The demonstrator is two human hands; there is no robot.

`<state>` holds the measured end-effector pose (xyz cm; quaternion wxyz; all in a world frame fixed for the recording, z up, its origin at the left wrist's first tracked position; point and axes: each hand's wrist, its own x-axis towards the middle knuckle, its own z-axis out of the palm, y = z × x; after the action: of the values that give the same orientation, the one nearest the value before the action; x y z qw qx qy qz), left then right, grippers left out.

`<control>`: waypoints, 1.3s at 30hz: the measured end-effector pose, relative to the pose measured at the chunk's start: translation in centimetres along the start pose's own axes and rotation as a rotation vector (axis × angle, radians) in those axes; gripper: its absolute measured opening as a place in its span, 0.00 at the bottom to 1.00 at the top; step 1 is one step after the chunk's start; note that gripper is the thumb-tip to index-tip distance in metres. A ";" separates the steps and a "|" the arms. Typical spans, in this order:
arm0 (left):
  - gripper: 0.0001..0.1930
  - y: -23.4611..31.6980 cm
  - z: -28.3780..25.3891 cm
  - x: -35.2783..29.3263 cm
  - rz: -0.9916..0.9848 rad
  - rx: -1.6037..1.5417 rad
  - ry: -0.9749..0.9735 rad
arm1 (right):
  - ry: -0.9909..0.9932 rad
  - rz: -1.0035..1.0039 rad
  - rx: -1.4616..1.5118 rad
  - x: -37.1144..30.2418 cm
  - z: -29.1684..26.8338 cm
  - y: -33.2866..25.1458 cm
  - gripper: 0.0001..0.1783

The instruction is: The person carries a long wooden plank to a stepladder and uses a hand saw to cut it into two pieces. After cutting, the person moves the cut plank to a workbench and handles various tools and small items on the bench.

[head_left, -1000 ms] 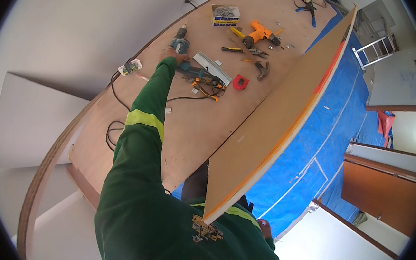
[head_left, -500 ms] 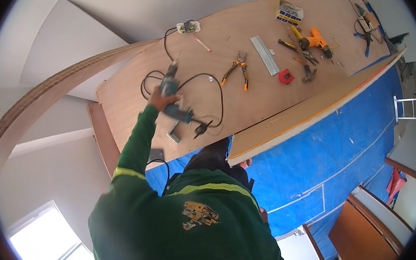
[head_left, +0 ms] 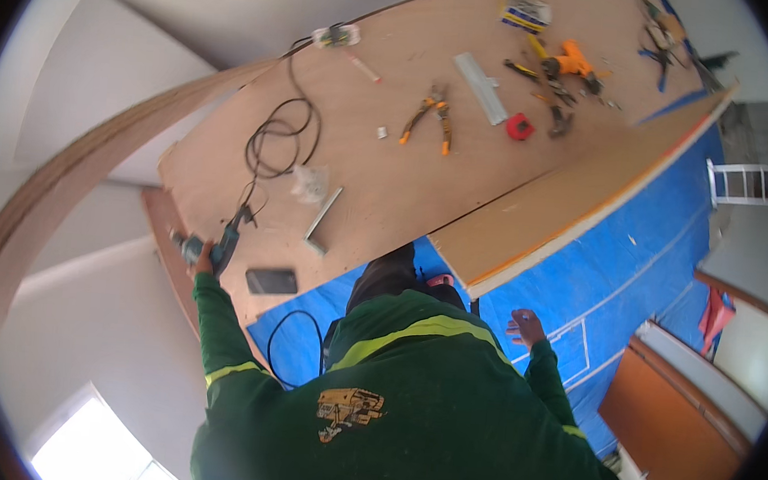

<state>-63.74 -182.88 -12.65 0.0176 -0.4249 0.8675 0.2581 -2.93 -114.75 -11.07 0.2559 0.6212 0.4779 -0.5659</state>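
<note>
My left hand [head_left: 206,258] is closed around a teal corded power drill [head_left: 229,240] at the left edge of the wooden tabletop [head_left: 378,199]. Its black cord [head_left: 256,150] lies in loops across the board. Nearest the drill are a dark phone [head_left: 271,281], a metal angle bracket [head_left: 320,221] and a clear plastic bag [head_left: 310,183]. My right hand [head_left: 526,328] hangs over the blue floor sheet [head_left: 579,282], fingers apart, with nothing visible in it.
Farther back lie pliers [head_left: 430,119], a metal strip [head_left: 482,89], a red tape measure [head_left: 519,126], a hammer [head_left: 559,120], an orange cordless drill [head_left: 573,62] and a small box [head_left: 526,11]. A board [head_left: 576,201] stands along the right edge. A curved wooden panel [head_left: 94,136] rises at left.
My left hand has carried the drill left and nearer to me, off the middle of the tabletop, and its cord has stretched with it. My right hand has come into view.
</note>
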 end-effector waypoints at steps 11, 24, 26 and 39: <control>0.85 2.0 4.2 -1.0 -0.133 0.479 -0.024 | 0.072 -0.050 0.077 -0.9 0.8 -3.2 0.34; 0.50 23.4 15.6 -19.9 1.052 0.313 -0.571 | 0.013 0.178 0.137 0.4 -4.7 5.0 0.34; 0.43 29.8 13.5 -28.7 1.139 0.223 -0.859 | 0.042 0.151 0.238 2.0 -8.1 6.4 0.33; 0.32 33.3 16.0 -46.0 1.352 0.290 -1.202 | 0.273 0.010 0.332 4.0 -23.0 2.3 0.28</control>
<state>-62.23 -125.19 -0.59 0.3644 0.3858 0.8001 0.2797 9.27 -94.80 -10.10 0.0856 0.7280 0.4055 -0.5461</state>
